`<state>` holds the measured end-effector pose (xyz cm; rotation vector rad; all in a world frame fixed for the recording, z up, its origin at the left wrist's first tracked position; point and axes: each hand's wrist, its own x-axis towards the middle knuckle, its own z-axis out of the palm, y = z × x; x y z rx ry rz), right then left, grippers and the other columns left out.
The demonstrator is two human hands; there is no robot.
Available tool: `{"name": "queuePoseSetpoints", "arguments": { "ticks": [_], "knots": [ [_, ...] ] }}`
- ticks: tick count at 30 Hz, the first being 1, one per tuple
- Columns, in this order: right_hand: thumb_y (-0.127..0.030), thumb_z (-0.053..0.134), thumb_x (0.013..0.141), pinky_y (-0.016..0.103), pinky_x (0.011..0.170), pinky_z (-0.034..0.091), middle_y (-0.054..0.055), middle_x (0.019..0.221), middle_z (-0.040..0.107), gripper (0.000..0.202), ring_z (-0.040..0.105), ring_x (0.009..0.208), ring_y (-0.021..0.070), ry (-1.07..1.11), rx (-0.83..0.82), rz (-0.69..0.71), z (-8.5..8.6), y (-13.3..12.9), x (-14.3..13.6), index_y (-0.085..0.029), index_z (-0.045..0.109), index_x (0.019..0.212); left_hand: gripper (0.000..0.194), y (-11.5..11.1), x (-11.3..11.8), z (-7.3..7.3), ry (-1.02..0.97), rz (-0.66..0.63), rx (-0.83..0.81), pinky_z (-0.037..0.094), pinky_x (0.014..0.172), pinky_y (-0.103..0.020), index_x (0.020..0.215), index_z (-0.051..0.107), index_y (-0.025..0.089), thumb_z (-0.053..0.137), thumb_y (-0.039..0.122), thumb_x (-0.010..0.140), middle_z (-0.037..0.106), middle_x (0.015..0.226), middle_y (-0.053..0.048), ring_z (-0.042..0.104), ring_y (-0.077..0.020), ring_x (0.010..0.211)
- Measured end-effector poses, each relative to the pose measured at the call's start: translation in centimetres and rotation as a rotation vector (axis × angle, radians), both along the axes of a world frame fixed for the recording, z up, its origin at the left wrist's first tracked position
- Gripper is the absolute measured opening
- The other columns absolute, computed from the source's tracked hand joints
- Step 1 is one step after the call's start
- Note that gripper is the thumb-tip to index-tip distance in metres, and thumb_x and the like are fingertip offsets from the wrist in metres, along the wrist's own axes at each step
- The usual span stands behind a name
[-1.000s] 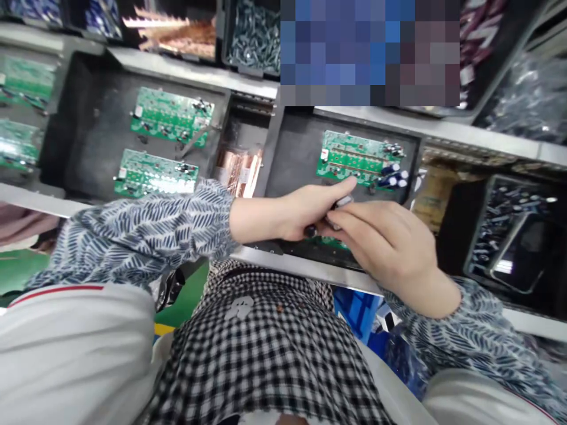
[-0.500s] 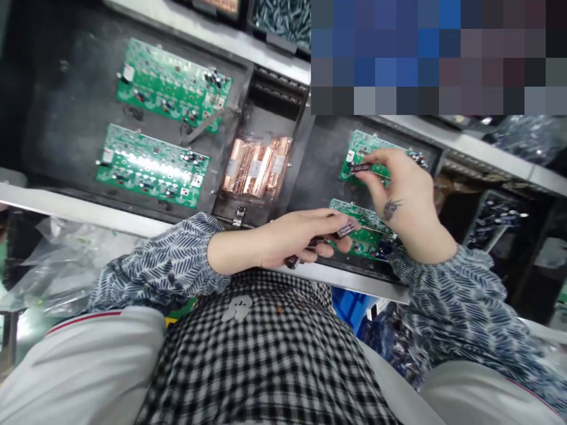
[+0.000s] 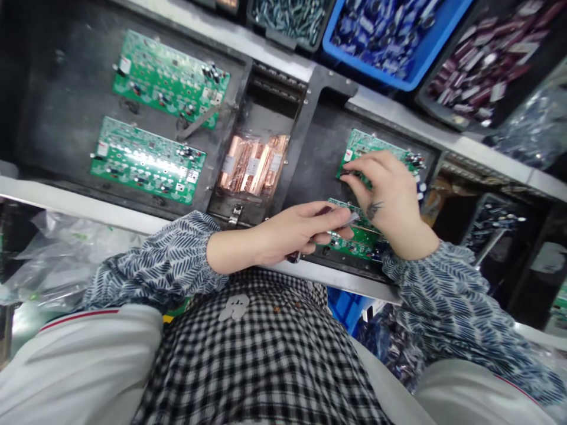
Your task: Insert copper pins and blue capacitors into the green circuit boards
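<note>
My left hand (image 3: pixel 305 233) is closed around a few dark brown cylindrical capacitors (image 3: pixel 293 257), one of them showing below the palm. It hovers over the left end of the lower right green circuit board (image 3: pixel 354 243). My right hand (image 3: pixel 385 183) is at the left end of the upper right circuit board (image 3: pixel 370 141), thumb and forefinger pinched low over it. The capacitor between those fingertips is mostly hidden by them. Part of that board lies under the right hand.
Two more circuit boards, an upper (image 3: pixel 170 77) and a lower (image 3: pixel 148 159), lie on the left. Copper-coloured strips (image 3: pixel 252 165) fill the middle compartment. Behind stand a blue bin (image 3: pixel 410 82) of blue capacitors, maroon capacitors (image 3: pixel 487 65) in a dark bin, and small metal parts (image 3: pixel 287 20).
My right hand has moved slightly left and down with the capacitor, which was plainly visible before and is now mostly covered. The left fingers have closed further over their capacitors.
</note>
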<state>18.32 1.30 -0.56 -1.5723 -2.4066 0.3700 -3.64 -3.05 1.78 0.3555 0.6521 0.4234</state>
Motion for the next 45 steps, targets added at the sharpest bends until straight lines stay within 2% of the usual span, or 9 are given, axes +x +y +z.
{"name": "queuePoseSetpoints", "arguments": {
  "ticks": [4, 8, 13, 19, 23, 30, 38, 42, 45],
  "knots": [
    [-0.044, 0.062, 0.098, 0.049, 0.094, 0.058, 0.005, 0.114, 0.072, 0.033, 0.069, 0.106, 0.0272, 0.253, -0.018, 0.067, 2.2, -1.9, -0.3, -0.034, 0.066, 0.130, 0.040, -0.1, 0.4, 0.1, 0.038, 0.040, -0.054, 0.017, 0.044, -0.014, 0.086, 0.061, 0.013, 0.085, 0.045, 0.082, 0.060, 0.083, 0.000, 0.035, -0.0020, 0.055],
    [-0.037, 0.066, 0.096, 0.037, 0.084, 0.059, 0.000, 0.096, 0.076, 0.011, 0.072, 0.089, 0.0205, 0.384, -0.187, 0.175, 3.5, -3.0, 0.5, -0.033, 0.074, 0.102, 0.026, -0.2, 1.4, 0.2, 0.038, 0.052, -0.167, 0.017, 0.043, -0.013, 0.087, 0.061, 0.012, 0.079, 0.031, 0.088, 0.058, 0.081, 0.000, 0.037, -0.0017, 0.054],
    [-0.035, 0.068, 0.093, 0.044, 0.087, 0.057, 0.006, 0.096, 0.077, 0.009, 0.071, 0.092, 0.0258, 0.188, 0.036, -0.157, 1.1, -0.9, 2.9, -0.027, 0.073, 0.094, 0.021, -0.1, 2.3, 0.4, 0.004, 0.026, -0.284, 0.015, 0.040, -0.013, 0.105, 0.065, 0.010, 0.045, 0.015, 0.103, 0.069, 0.094, -0.009, 0.035, -0.0033, 0.051],
    [-0.037, 0.047, 0.102, 0.050, 0.090, 0.056, 0.007, 0.112, 0.073, 0.026, 0.067, 0.105, 0.0315, -0.088, -0.045, -0.082, 0.2, -0.5, 3.1, -0.037, 0.070, 0.114, 0.022, -0.7, 2.4, 0.6, -0.049, 0.013, -0.182, 0.016, 0.040, -0.012, 0.096, 0.066, 0.008, 0.060, 0.028, 0.104, 0.073, 0.102, -0.011, 0.030, -0.0028, 0.052],
    [-0.037, 0.043, 0.104, 0.046, 0.091, 0.056, 0.007, 0.117, 0.071, 0.031, 0.067, 0.109, 0.0294, -0.156, -0.055, -0.056, 0.3, -0.6, 2.7, -0.036, 0.070, 0.119, 0.033, -0.7, 3.0, 0.4, -0.050, 0.074, -0.357, 0.018, 0.037, -0.011, 0.083, 0.066, 0.007, 0.055, 0.027, 0.106, 0.068, 0.090, -0.009, 0.030, -0.0021, 0.051],
    [-0.043, 0.056, 0.099, 0.051, 0.097, 0.055, 0.013, 0.121, 0.072, 0.039, 0.068, 0.112, 0.0319, -0.008, 0.057, -0.055, 0.3, -1.6, 2.2, -0.018, 0.070, 0.125, 0.039, -0.7, 3.6, 0.5, -0.011, 0.195, -0.636, 0.055, 0.059, -0.016, 0.084, 0.061, 0.007, 0.040, 0.025, 0.111, 0.056, 0.077, -0.005, 0.057, -0.0075, 0.064],
    [-0.051, 0.063, 0.094, 0.044, 0.083, 0.059, 0.001, 0.093, 0.078, 0.021, 0.073, 0.086, 0.0257, 0.223, -0.194, 0.019, 2.8, -3.7, 3.1, -0.033, 0.074, 0.096, 0.018, -1.8, 3.9, 0.1, -0.016, 0.058, -0.272, 0.046, 0.062, -0.017, 0.085, 0.055, 0.015, 0.061, 0.021, 0.101, 0.050, 0.074, 0.003, 0.048, -0.0060, 0.061],
    [-0.042, 0.063, 0.093, 0.049, 0.096, 0.050, 0.009, 0.104, 0.078, 0.019, 0.071, 0.104, 0.0316, 0.043, 0.016, -0.251, 1.0, -1.9, 4.7, -0.026, 0.072, 0.095, 0.017, -2.8, -0.6, 1.8, 0.217, -0.123, 0.440, 0.048, 0.072, -0.023, 0.089, 0.063, 0.018, 0.061, 0.032, 0.098, 0.059, 0.080, -0.001, 0.057, -0.0121, 0.073],
    [-0.040, 0.056, 0.095, 0.051, 0.101, 0.046, 0.011, 0.109, 0.077, 0.022, 0.070, 0.108, 0.0332, -0.022, -0.029, -0.271, 0.2, -1.4, 5.3, -0.023, 0.070, 0.099, 0.024, -3.8, -6.5, 3.1, 0.880, -0.115, 0.978, 0.048, 0.089, -0.031, 0.112, 0.070, 0.020, 0.053, 0.032, 0.101, 0.070, 0.102, -0.007, 0.064, -0.0202, 0.095]
  ]
}}
